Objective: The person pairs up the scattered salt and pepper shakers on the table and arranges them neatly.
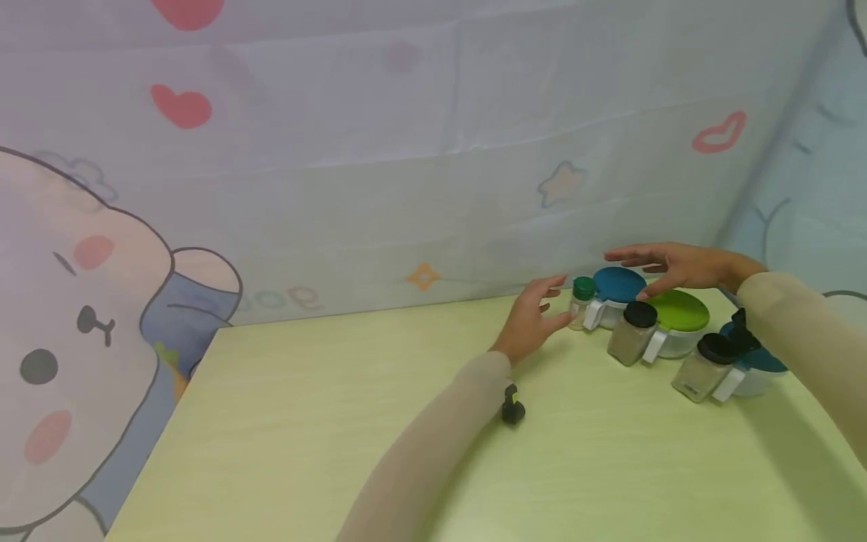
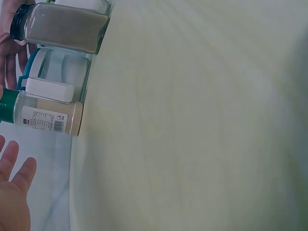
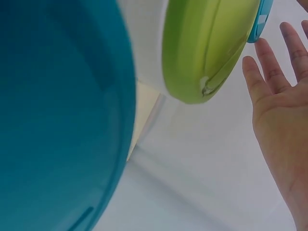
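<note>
My left hand (image 1: 531, 320) is beside the green-capped shaker (image 1: 581, 303), its fingers spread and its thumb close to the jar. In the left wrist view, the shaker (image 2: 45, 114) shows a barcode label. My right hand (image 1: 684, 265) reaches over the back of the group with loosely extended fingers, above the blue-lidded pot (image 1: 619, 286) and the green-lidded pot (image 1: 679, 311). Its palm (image 3: 284, 125) appears in the right wrist view near the green lid (image 3: 207, 53). Neither hand holds anything.
Two black-capped spice jars (image 1: 631, 335) stand in front of the pots, the nearer jar (image 1: 703, 369) beside a second blue-lidded pot (image 1: 762, 365). White handles project from the pots. A printed curtain (image 1: 379, 181) hangs along the back edge of the pale table (image 1: 291, 421).
</note>
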The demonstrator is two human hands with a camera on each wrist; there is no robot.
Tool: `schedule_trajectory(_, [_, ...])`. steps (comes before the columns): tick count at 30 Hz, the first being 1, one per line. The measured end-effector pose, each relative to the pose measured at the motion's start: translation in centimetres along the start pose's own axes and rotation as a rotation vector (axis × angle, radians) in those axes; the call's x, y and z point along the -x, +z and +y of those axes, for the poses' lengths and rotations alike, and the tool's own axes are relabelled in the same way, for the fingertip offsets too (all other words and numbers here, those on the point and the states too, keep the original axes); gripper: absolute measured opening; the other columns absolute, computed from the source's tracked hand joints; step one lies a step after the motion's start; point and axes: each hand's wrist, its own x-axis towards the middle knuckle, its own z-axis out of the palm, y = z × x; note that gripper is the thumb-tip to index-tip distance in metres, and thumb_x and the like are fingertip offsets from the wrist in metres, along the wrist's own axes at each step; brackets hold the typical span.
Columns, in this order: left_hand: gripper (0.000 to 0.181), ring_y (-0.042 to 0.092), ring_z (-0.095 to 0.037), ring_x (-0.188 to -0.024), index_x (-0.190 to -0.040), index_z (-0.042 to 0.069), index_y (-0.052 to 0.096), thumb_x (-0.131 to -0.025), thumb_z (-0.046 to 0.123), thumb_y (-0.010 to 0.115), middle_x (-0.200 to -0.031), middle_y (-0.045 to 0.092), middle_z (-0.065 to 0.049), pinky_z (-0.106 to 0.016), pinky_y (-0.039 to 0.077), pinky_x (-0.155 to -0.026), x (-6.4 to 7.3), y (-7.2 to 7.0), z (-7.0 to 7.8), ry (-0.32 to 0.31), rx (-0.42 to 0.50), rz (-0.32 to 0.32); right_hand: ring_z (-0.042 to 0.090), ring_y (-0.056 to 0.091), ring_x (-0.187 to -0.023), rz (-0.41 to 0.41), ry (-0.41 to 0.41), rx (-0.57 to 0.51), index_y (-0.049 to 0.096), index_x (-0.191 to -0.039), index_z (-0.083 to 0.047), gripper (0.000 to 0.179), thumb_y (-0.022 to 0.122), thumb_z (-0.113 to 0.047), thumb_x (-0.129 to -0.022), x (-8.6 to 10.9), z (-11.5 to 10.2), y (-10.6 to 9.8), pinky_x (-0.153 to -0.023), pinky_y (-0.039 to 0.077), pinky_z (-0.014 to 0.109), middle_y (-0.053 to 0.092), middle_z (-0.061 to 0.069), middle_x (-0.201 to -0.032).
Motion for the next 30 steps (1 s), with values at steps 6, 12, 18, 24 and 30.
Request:
schedule_trajectory(6, [0.063,0.053,-0.025,-0.134,-0.153,0.016,0.044,-0.097,0.019,0.072,-0.151,0.049,-0.008,-0.035,0.048,-0.108,-0.5,0.4,0.3,-0.016,-0.006,0.007,0.050,0.024,-0.148,-0.007,0.019,-0.002,0.030,-0.159,-0.007,0.079,0.073,-0.009,-0.093,-0.2,0.0,0.1,-0.112,0.016,0.077,0.025,0.021,-0.165])
schedule_trajectory(12, [0.063,0.053,-0.021,-0.134,-0.153,0.020,0.045,-0.096,0.020,0.073,-0.151,0.049,0.002,-0.032,0.048,-0.108,-0.9,0.6,0.2,-0.025,0.001,0.014,0.051,0.023,-0.148,-0.023,0.040,0.000,0.030,-0.159,-0.006,0.080,0.073,-0.011,-0.092,-0.4,0.0,0.1,-0.113,0.016,0.077,0.025,0.022,-0.165])
schedule_trajectory(18, [0.063,0.054,-0.018,-0.132,-0.153,0.017,0.045,-0.096,0.022,0.072,-0.149,0.050,0.000,-0.037,0.049,-0.107,-1.4,1.2,0.0,-0.027,-0.009,0.014,0.051,0.018,-0.149,-0.056,0.046,-0.030,0.029,-0.159,-0.004,0.081,0.073,-0.010,-0.092,-0.5,0.2,0.1,-0.113,0.015,0.077,0.022,0.022,-0.165])
schedule_trajectory(24, [0.064,0.054,-0.020,-0.133,-0.153,0.014,0.044,-0.096,0.022,0.072,-0.150,0.049,0.000,-0.038,0.049,-0.107,-1.5,1.5,-0.1,-0.035,-0.002,0.010,0.053,0.014,-0.150,-0.093,0.082,-0.045,0.025,-0.161,-0.005,0.083,0.072,-0.011,-0.092,-0.6,0.4,0.1,-0.114,0.015,0.076,0.017,0.022,-0.167])
schedule_trajectory(30, [0.065,0.053,-0.020,-0.133,-0.154,0.014,0.043,-0.097,0.024,0.072,-0.152,0.048,-0.002,-0.040,0.048,-0.108,-1.3,1.7,-0.1,-0.054,0.021,0.009,0.056,0.017,-0.148,-0.115,0.099,-0.051,0.025,-0.161,-0.005,0.085,0.074,-0.012,-0.091,-0.8,0.2,0.4,-0.114,0.017,0.075,0.016,0.023,-0.167])
